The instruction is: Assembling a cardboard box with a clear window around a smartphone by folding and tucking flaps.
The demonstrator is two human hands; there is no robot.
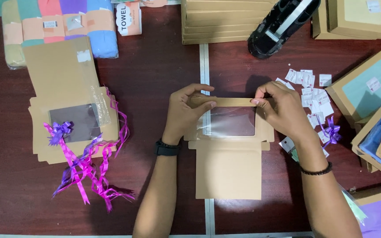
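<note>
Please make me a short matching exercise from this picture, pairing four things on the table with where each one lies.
Things:
1. flat window box
2. tape dispenser
3. pink and purple ribbons
4. small white stickers

Places:
A. far side of the table, right of the centre seam
B. on the table's left side, trailing off a stack of flat boxes
C. at the centre, its far flap pinched by the left hand and right hand
D. scattered just beyond the right hand

Pairs: 1-C, 2-A, 3-B, 4-D

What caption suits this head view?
Left hand and right hand fold a windowed cardboard box flap on the table.
</note>
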